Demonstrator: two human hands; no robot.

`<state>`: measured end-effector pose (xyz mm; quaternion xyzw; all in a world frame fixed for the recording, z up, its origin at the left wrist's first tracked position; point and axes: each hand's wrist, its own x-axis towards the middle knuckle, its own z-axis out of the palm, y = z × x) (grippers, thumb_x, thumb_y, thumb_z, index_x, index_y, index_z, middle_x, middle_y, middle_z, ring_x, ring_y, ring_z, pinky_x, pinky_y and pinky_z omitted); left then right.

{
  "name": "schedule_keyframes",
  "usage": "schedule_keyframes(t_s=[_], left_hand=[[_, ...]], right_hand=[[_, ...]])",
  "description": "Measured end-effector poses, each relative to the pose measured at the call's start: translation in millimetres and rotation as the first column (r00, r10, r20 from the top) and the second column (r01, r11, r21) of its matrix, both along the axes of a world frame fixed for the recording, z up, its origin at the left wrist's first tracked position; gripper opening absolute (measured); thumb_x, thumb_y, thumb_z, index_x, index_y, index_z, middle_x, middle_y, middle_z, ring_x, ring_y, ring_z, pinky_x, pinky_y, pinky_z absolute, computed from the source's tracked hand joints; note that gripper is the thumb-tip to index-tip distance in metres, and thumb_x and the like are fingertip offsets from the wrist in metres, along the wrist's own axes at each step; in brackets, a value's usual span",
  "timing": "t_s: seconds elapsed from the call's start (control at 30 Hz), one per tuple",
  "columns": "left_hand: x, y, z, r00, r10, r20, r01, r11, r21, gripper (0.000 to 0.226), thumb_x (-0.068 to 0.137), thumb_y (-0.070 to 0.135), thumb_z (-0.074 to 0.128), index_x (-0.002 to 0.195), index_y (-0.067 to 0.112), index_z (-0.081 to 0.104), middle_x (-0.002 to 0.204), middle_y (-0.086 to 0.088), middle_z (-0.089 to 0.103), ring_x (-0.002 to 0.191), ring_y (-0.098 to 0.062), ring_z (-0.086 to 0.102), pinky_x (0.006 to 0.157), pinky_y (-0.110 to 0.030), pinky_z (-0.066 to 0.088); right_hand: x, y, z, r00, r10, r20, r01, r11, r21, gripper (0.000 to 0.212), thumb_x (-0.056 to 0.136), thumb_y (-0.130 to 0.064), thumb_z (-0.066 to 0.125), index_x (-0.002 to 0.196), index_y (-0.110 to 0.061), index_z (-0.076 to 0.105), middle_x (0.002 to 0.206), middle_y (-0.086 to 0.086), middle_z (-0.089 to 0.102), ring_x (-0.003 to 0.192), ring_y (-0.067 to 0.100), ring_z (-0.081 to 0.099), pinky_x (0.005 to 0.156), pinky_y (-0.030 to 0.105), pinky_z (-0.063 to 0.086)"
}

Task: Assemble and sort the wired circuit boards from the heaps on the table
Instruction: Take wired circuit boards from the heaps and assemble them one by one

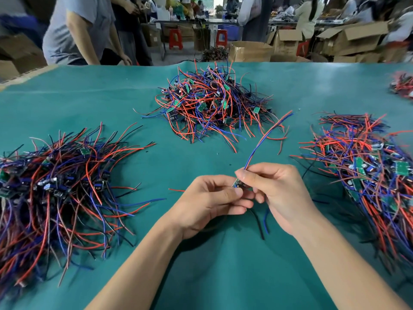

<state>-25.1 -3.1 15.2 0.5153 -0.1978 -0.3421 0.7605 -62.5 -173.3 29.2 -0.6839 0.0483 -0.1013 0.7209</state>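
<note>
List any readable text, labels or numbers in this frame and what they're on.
None can be read.
Circuit board held between the left hand and right hand: mostly hidden by fingers, no marking legible.
Boards in the right heap, middle heap and left heap: too small and blurred.
Cardboard boxes behind the table: no print legible.

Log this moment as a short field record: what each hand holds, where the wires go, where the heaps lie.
left hand: pinches the small circuit board from the left
right hand: fingers pinch the board's top, at the wire roots
red and blue wires: rise up and right from the board
left heap: beside the left forearm
centre heap: beyond the hands
right heap: beside the right forearm
table cover: green
</note>
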Motion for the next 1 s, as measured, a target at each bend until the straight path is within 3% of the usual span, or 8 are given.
schedule_keyframes(t_s=[0.27,0.5,0.63,0.7,0.8,0.87,0.93,1.0], left_hand=[[-3,-5,-3,0.992,0.074,0.103,-0.083,0.993,0.087,0.024,0.091,0.025,0.064,0.092,0.001,0.070,0.079,-0.010,0.065,0.062,-0.015,0.063,0.057,-0.021,0.051],[-1,-4,-5,0.987,-0.036,0.154,0.014,0.990,0.144,0.021,0.092,0.025,0.066,0.088,0.005,0.071,0.073,-0.006,0.064,0.056,-0.012,0.060,0.050,-0.019,0.046],[-2,-3,-6,0.980,-0.057,0.190,0.029,0.989,0.147,0.018,0.093,0.023,0.066,0.090,0.006,0.071,0.071,-0.003,0.062,0.054,-0.010,0.058,0.048,-0.018,0.044],[-1,-5,-6,0.988,0.035,0.153,-0.052,0.993,0.108,0.020,0.092,0.024,0.065,0.095,0.004,0.069,0.069,-0.003,0.061,0.050,-0.010,0.055,0.045,-0.018,0.042],[2,-7,-7,0.981,0.176,0.084,-0.181,0.982,0.053,0.027,0.089,0.024,0.065,0.103,0.001,0.067,0.065,-0.003,0.058,0.045,-0.011,0.052,0.042,-0.018,0.039],[2,-7,-9,0.981,0.175,0.082,-0.178,0.984,0.030,0.023,0.089,0.018,0.064,0.103,0.000,0.066,0.068,-0.005,0.061,0.049,-0.012,0.055,0.045,-0.019,0.042],[1,-5,-11,0.985,0.125,0.116,-0.129,0.991,0.030,0.015,0.095,0.009,0.058,0.101,-0.003,0.064,0.076,-0.009,0.065,0.058,-0.014,0.061,0.053,-0.020,0.048],[1,-5,-11,0.987,0.088,0.137,-0.093,0.995,0.035,0.016,0.099,0.002,0.051,0.106,-0.007,0.063,0.085,-0.013,0.068,0.067,-0.016,0.065,0.061,-0.022,0.052]], right_hand=[[2,-2,-3,1.000,-0.015,-0.005,0.015,0.996,-0.089,0.013,0.078,-0.017,0.085,0.075,-0.008,0.077,0.062,0.011,0.061,0.053,0.020,0.046,0.043,0.024,0.036],[15,-30,-4,0.878,-0.466,0.110,0.477,0.872,-0.113,0.018,0.081,-0.015,0.083,0.068,-0.017,0.073,0.047,-0.008,0.056,0.041,0.009,0.046,0.043,0.019,0.039],[18,-56,-1,0.714,-0.693,0.100,0.681,0.721,0.128,0.017,0.090,-0.010,0.074,0.076,-0.016,0.070,0.059,-0.004,0.062,0.044,0.008,0.050,0.042,0.022,0.041],[18,-60,-1,0.687,-0.726,0.042,0.698,0.675,0.242,0.016,0.097,-0.014,0.067,0.082,-0.014,0.066,0.068,0.003,0.063,0.046,0.009,0.051,0.043,0.023,0.042],[13,-38,-3,0.840,-0.541,0.026,0.524,0.824,0.213,0.020,0.092,-0.028,0.069,0.080,-0.012,0.070,0.065,0.006,0.065,0.046,0.012,0.053,0.041,0.025,0.040],[6,-15,-5,0.979,-0.197,0.048,0.199,0.979,-0.044,0.027,0.079,-0.041,0.075,0.080,-0.014,0.075,0.067,0.004,0.070,0.051,0.013,0.059,0.043,0.027,0.043],[1,2,-8,0.997,0.080,0.012,-0.075,0.966,-0.248,0.029,0.074,-0.043,0.079,0.089,-0.018,0.076,0.065,0.003,0.069,0.055,0.015,0.062,0.052,0.031,0.052],[1,3,-8,0.999,0.042,-0.005,-0.040,0.921,-0.387,0.028,0.071,-0.044,0.079,0.092,-0.025,0.078,0.063,0.003,0.069,0.058,0.016,0.062,0.066,0.041,0.058]])
